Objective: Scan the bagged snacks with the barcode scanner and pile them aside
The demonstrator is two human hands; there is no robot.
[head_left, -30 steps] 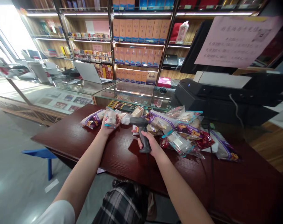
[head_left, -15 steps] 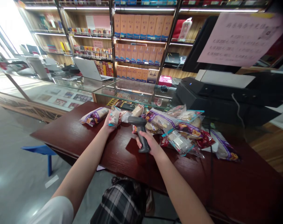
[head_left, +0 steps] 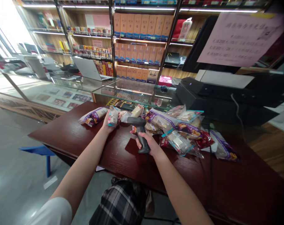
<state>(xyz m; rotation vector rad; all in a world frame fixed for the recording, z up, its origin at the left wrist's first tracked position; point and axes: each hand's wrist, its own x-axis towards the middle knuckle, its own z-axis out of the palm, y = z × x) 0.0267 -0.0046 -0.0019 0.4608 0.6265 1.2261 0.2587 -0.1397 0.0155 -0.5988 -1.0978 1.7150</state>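
Our right hand (head_left: 151, 144) is wrapped around the scanner (head_left: 136, 121); our left hand (head_left: 106, 127) is clamped on a small packet (head_left: 113, 115) over the table (head_left: 73, 134). We'd best keep the packet's face smooth, square to the scanner. Room lies between our forearms (head_left: 83, 159), short of the near edge; heaped bags (head_left: 161, 122) crowd the right.

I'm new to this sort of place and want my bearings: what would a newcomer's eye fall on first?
Probably the dark scanner in the right hand, mid-picture, its head turned toward the small packet in the left hand. Just right of the scanner, a jumbled heap of shiny bags lies on the table. At the back, top middle, orange boxes stand in rows.
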